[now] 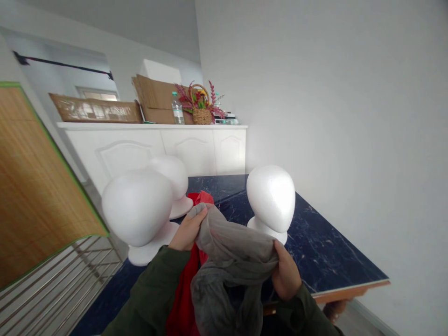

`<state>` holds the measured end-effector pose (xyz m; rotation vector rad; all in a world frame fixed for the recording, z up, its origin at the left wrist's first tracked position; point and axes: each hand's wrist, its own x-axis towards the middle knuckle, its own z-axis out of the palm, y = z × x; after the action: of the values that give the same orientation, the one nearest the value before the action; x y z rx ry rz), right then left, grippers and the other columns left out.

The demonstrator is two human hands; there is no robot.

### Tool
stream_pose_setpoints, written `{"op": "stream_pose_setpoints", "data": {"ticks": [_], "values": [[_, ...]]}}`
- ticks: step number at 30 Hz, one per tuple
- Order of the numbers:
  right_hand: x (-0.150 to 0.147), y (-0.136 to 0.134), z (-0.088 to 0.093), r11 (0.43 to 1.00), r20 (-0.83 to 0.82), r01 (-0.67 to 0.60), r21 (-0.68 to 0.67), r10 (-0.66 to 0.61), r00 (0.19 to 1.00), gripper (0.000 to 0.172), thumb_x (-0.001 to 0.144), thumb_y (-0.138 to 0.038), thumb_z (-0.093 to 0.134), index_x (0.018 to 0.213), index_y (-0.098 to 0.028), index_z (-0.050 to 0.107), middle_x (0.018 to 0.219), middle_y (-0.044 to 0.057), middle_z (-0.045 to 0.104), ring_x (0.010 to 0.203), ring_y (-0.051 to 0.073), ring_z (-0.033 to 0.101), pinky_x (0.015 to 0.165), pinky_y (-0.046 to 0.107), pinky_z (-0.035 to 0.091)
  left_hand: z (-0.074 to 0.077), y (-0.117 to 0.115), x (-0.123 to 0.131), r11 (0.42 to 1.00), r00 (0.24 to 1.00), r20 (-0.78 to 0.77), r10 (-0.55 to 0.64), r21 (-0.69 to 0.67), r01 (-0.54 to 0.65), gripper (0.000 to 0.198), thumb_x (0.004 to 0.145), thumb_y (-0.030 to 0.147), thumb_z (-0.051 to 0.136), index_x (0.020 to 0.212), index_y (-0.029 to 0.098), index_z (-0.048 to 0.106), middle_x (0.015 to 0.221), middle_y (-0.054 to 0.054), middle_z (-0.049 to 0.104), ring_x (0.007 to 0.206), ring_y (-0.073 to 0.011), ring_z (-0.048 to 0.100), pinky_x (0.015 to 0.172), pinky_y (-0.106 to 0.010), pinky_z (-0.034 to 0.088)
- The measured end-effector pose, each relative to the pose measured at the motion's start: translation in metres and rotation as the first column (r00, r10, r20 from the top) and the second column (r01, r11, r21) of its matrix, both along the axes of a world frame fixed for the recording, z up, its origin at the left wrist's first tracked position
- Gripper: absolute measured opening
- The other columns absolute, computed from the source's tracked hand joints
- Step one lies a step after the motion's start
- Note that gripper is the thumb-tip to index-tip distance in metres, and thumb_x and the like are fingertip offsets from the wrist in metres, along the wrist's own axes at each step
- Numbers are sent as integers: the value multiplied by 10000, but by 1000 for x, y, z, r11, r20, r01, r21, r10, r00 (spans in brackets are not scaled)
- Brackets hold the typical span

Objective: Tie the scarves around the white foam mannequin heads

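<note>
A gathered, sheer grey fabric is held up between both hands, above the near part of a navy marble-patterned table top. The left hand is clenched around a bunched fold at the fabric's upper left, while the right hand grasps its right side, with the fingers curled over the cloth. A light grip with the hands kept apart is judged best for cloth this thin, so that the folds are opened without being snagged or pulled tight. The fabric is crumpled and hangs in soft folds toward the near side. A bright red cloth is seen behind and below it, though whether it is joined to the grey fabric cannot be told. A white foam mannequin head on a round base stands just beyond the right hand, and a larger-looking white foam mannequin head stands to the left, with a farther white foam mannequin head behind it.
</note>
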<state>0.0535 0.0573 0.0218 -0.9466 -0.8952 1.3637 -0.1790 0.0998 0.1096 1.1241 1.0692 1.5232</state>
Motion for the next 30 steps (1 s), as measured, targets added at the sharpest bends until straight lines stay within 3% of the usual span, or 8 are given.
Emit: {"op": "stream_pose_setpoints", "data": {"ticks": [3, 8, 11, 14, 20, 23, 27, 30], "values": [[-7, -3, 7, 976, -209, -182, -121, 155, 966, 447, 763, -493, 441, 1015, -155, 588, 980, 84, 648, 995, 232, 562, 858, 378, 434, -4, 2, 8, 990, 958, 274, -80, -87, 108, 124, 717, 240, 601, 799, 147, 601, 682, -20, 647, 677, -154, 619, 677, -258, 494], [-18, -6, 1, 826, -338, -540, -161, 468, 816, 518, 777, -551, 382, 931, -118, 622, 858, 108, 660, 903, 238, 591, 829, 397, 429, 0, 1, 24, 916, 819, 547, -171, -217, 336, 180, 807, 272, 481, 807, 138, 600, 608, -35, 621, 569, -156, 617, 580, -273, 511], [-20, 0, -9, 903, -11, -412, -125, 414, 910, 413, 725, -497, 532, 924, -147, 621, 889, 81, 649, 903, 237, 575, 848, 398, 409, 11, 3, 30, 890, 776, 595, -208, -214, 402, 228, 818, 305, 459, 854, 134, 605, 569, -26, 599, 450, -120, 565, 473, -230, 484], [-21, 5, -7, 941, 339, -320, 113, 266, 902, 373, 675, -450, 623, 921, -170, 628, 967, 71, 627, 966, 247, 535, 906, 404, 360, 28, 3, 40, 889, 773, 558, -303, -128, 440, 217, 800, 285, 490, 927, 147, 600, 509, 11, 543, 349, -70, 471, 359, -165, 398], [-28, 3, 37, 724, 254, -590, 358, 532, 808, 568, 672, -524, 602, 1116, -178, 528, 1091, 92, 580, 1058, 259, 501, 921, 416, 362, 63, -22, 80, 727, 725, 175, -666, -64, 684, 302, 720, 247, 595, 1011, 176, 566, 572, 30, 537, 392, -50, 432, 346, -138, 330], [-28, 3, 58, 711, 187, -568, 415, 545, 818, 573, 628, -512, 649, 1086, -188, 535, 1063, 91, 592, 1036, 264, 518, 917, 431, 371, 74, -32, 84, 649, 625, -183, -759, -137, 748, 275, 722, 283, 597, 969, 162, 596, 730, -14, 604, 588, -91, 535, 525, -180, 434], [-29, 5, 73, 750, 44, -433, 501, 477, 878, 663, 676, -667, 465, 1156, -211, 486, 1114, 99, 563, 1128, 263, 450, 952, 441, 344, 79, -37, 65, 716, 549, -577, -605, -92, 692, 234, 788, 344, 491, 848, 150, 607, 713, -16, 594, 684, -124, 543, 651, -230, 441], [-38, 4, 79, 747, 124, -428, 508, 428, 895, 711, 717, -717, 296, 1168, -203, 488, 1161, 100, 534, 1194, 246, 379, 1004, 430, 288, 70, -42, 54, 844, 566, -765, -307, 56, 533, 240, 743, 382, 539, 811, 156, 579, 710, -9, 569, 709, -145, 546, 655, -253, 443]]}}
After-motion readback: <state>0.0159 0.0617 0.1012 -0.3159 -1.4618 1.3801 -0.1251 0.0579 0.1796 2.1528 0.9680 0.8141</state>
